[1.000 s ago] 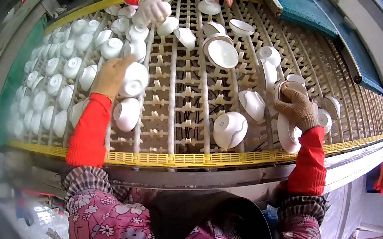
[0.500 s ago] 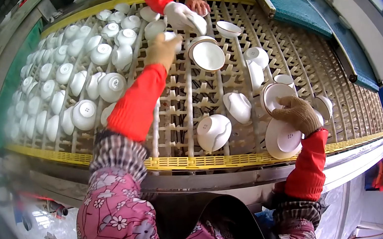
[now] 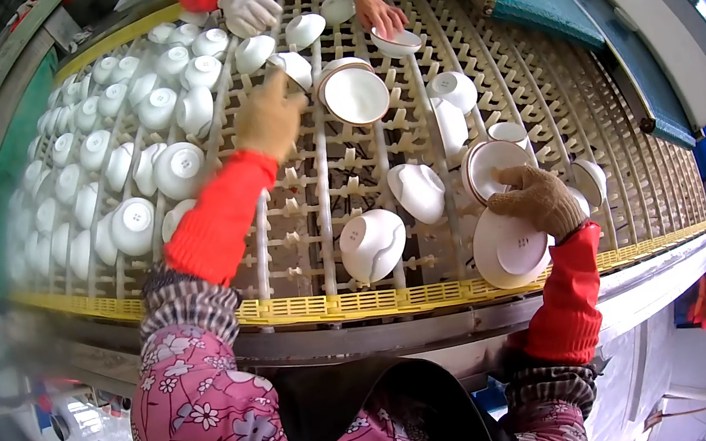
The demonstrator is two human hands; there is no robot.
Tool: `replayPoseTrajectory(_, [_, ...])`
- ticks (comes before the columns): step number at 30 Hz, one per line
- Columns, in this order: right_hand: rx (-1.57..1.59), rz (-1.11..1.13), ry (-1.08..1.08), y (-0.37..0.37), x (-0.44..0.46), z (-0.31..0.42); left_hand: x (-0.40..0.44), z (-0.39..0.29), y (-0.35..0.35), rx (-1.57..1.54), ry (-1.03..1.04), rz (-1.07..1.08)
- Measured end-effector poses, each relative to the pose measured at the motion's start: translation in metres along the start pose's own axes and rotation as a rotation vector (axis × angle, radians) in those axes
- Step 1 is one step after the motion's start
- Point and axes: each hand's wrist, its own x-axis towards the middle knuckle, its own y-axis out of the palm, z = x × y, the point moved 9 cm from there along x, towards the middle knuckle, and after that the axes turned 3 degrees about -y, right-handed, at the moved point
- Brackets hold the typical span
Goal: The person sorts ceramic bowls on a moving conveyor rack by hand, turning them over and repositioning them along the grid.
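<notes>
My left hand (image 3: 271, 121), in a tan glove, is slightly blurred, with thumb and finger apart just below a white bowl (image 3: 293, 69) tilted on the rack. Beside it, a brown-rimmed bowl (image 3: 355, 95) faces up, partly over another bowl. My right hand (image 3: 545, 197), also gloved, has its fingers closed at the rim of an upright-tilted bowl (image 3: 484, 170). Below that hand an overturned wide bowl (image 3: 506, 253) lies against the yellow edge. Nearer the middle are a cracked-looking overturned bowl (image 3: 373, 245) and another tilted bowl (image 3: 418, 193).
Rows of overturned bowls (image 3: 158, 109) fill the left side of the pegged conveyor (image 3: 301, 240). Across from me, another person's white-gloved hand (image 3: 250, 11) is above bowls, and their bare hand (image 3: 380, 15) touches a bowl (image 3: 397, 42). A teal belt (image 3: 538, 16) carries bowls at upper right.
The bowls on the conveyor have shifted left. My left hand has moved left and slightly down, off the bowl by its fingers. The other person's gloved hand has swung left; my right hand barely moved.
</notes>
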Motion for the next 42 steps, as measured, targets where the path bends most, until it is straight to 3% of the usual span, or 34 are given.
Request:
replayPoseTrajectory(1, [-0.017, 0.014, 0.01, 0.0, 0.001, 0.001, -0.02, -0.027, -0.004, -0.054, 0.149, 0.087])
replayPoseTrajectory(2, [-0.034, 0.029, 0.017, 0.0, 0.002, 0.003, -0.045, -0.074, -0.028, -0.016, 0.526, -0.112])
replayPoseTrajectory(3, [-0.055, 0.048, 0.023, 0.001, 0.003, 0.006, -0.056, -0.099, -0.022, 0.105, 0.691, -0.062])
replayPoseTrajectory(5, [-0.027, 0.103, 0.005, 0.003, 0.006, 0.003, -0.056, -0.115, 0.009, 0.378, 0.824, -0.051])
replayPoseTrajectory(10, [0.133, 0.102, -0.068, -0.007, -0.004, -0.006, -0.005, -0.074, 0.101, 0.645, 0.464, 0.2])
replayPoseTrajectory(13, [0.308, 0.149, -0.027, -0.008, -0.002, -0.032, 0.004, -0.083, 0.061, 0.322, 0.158, 0.298])
replayPoseTrajectory(15, [0.364, 0.142, -0.013, -0.013, -0.002, -0.039, 0.004, -0.06, 0.029, -0.047, 0.058, 0.161])
replayPoseTrajectory(18, [0.363, 0.126, -0.022, -0.013, 0.0, -0.048, 0.008, -0.008, 0.001, 0.026, 0.414, -0.038])
replayPoseTrajectory(19, [0.311, 0.123, -0.022, -0.015, -0.001, -0.04, 0.005, 0.008, -0.022, 0.039, 0.357, -0.017])
replayPoseTrajectory(20, [0.258, 0.124, -0.02, -0.016, -0.002, -0.036, 0.01, 0.044, -0.028, -0.282, -0.025, 0.147])
replayPoseTrajectory(21, [0.304, 0.14, -0.009, -0.014, -0.002, -0.039, 0.002, 0.082, -0.035, -0.591, -0.441, 0.172])
replayPoseTrajectory(23, [0.39, 0.177, 0.004, -0.009, 0.001, -0.042, 0.003, 0.09, -0.086, 0.159, -0.365, 0.066])
replayPoseTrajectory(26, [0.396, 0.185, 0.002, -0.004, 0.008, -0.045, -0.007, 0.056, -0.106, 0.357, -0.239, -0.201])
replayPoseTrajectory(29, [0.367, 0.194, 0.011, 0.0, 0.01, -0.043, 0.026, 0.047, -0.053, -0.216, -0.26, -0.06])
replayPoseTrajectory(33, [0.436, 0.196, 0.013, -0.005, 0.005, -0.05, 0.081, 0.081, 0.04, -0.396, -0.518, -0.044])
replayPoseTrajectory(35, [0.476, 0.183, -0.004, -0.013, -0.003, -0.044, 0.089, 0.077, 0.057, -0.321, -0.685, -0.19])
replayPoseTrajectory(40, [0.694, 0.105, -0.058, -0.02, -0.015, -0.04, 0.092, 0.081, 0.068, -0.505, -0.671, -0.207])
replayPoseTrajectory(42, [0.73, 0.045, -0.139, -0.031, -0.026, -0.02, 0.079, 0.09, 0.057, -0.527, -0.567, -0.082])
